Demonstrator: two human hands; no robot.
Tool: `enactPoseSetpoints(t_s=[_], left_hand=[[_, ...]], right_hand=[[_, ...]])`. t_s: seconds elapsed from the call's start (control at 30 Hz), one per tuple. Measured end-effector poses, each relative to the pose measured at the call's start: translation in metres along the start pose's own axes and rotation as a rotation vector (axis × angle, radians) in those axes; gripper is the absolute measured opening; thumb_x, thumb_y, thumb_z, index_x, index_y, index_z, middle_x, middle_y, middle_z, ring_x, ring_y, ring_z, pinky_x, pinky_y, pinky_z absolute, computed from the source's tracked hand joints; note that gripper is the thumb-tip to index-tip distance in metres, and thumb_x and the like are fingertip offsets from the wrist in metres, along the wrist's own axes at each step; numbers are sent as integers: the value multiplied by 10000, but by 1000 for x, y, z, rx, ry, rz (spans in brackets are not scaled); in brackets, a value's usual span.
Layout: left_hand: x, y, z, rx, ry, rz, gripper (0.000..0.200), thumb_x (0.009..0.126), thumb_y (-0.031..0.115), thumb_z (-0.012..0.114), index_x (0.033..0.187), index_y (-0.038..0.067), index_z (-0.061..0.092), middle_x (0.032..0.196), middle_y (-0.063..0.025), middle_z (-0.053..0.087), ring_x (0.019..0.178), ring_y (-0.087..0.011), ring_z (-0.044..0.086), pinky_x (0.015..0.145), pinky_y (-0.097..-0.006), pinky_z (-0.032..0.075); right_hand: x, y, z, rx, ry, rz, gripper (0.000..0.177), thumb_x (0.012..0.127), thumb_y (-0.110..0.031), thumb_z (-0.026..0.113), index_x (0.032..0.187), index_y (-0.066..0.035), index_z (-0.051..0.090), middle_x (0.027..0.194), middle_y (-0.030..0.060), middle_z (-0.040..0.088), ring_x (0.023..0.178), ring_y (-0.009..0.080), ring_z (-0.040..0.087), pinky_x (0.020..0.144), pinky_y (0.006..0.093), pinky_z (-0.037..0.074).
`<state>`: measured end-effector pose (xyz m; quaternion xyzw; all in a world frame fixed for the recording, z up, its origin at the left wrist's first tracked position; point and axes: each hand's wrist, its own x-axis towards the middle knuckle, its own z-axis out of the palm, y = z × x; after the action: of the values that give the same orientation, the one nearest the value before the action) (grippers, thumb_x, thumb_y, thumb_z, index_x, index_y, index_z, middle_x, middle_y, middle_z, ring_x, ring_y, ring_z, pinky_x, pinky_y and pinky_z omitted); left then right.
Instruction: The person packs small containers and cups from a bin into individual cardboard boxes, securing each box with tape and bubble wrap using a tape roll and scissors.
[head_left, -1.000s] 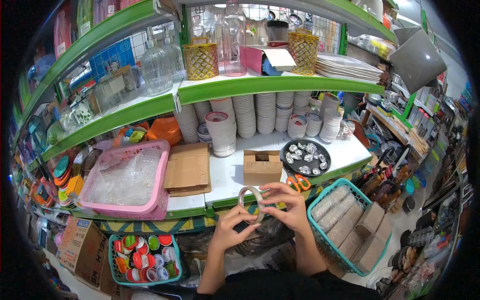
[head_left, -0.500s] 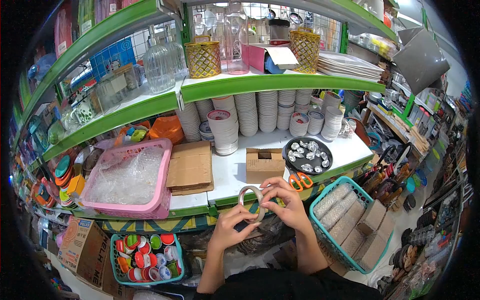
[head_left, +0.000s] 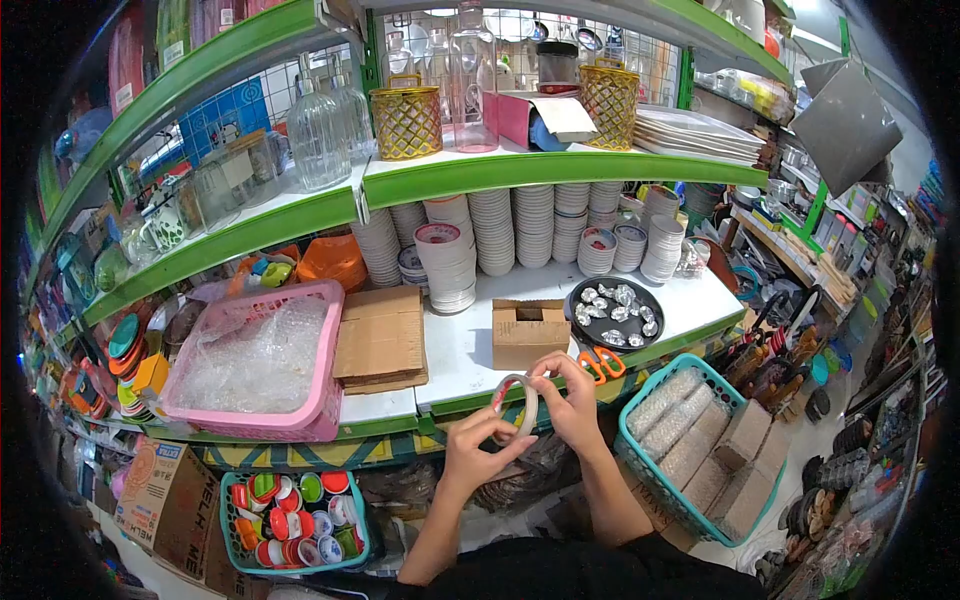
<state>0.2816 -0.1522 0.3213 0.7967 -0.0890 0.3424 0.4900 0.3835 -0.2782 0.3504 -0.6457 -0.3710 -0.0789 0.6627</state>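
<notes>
A roll of tape (head_left: 531,408) is held in the air between both hands, in front of the shelf edge. My left hand (head_left: 478,452) grips its lower left side between thumb and fingers. At its upper right, my right hand (head_left: 568,398) pinches the rim with thumb and fingertips. Just beyond the hands, a small brown cardboard box (head_left: 528,345) stands on the white shelf. To its right, orange-handled scissors (head_left: 603,365) lie at the shelf edge, beside a black round tray (head_left: 648,296) holding several shiny, clear faceted pieces.
A pink basket (head_left: 325,400) with bubble wrap stands left of flat stacked cardboard (head_left: 380,340). Stacks of white bowls (head_left: 495,230) line the shelf's back. Below are a teal basket of wrapped boxes (head_left: 632,445) at right and another basket with colourful lidded items (head_left: 362,510) at left.
The tape roll has turned a little and shifted slightly right. My left hand has moved right and down along it, while my right hand still pinches the top.
</notes>
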Motion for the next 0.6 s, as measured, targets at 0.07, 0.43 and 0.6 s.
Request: enactPoseSetpoints(t_s=[0.07,0.43,0.6], left_hand=[[2,1,4,-20,0,36,189,650,54,804,712,-14,638,652,-64,583,596,-139,582,566,-246,461],[2,-8,31,-324,122,-249,142,777,25,733,868,-33,640,729,-17,597,636,-52,559,573,-192,454],[8,-15,37,-571,176,-456,148,825,71,703,908,-31,635,735,-7,603,633,-49,568,583,-186,461]], right_hand=[[3,4,0,-164,55,-109,56,785,0,608,791,19,556,797,80,592,759,152,556,722,270,427],[34,20,4,-217,55,-125,80,770,-3,615,787,32,545,768,95,590,713,185,564,678,286,440],[54,33,5,-287,0,-181,87,787,-1,605,817,23,527,773,128,564,676,256,568,621,333,442]])
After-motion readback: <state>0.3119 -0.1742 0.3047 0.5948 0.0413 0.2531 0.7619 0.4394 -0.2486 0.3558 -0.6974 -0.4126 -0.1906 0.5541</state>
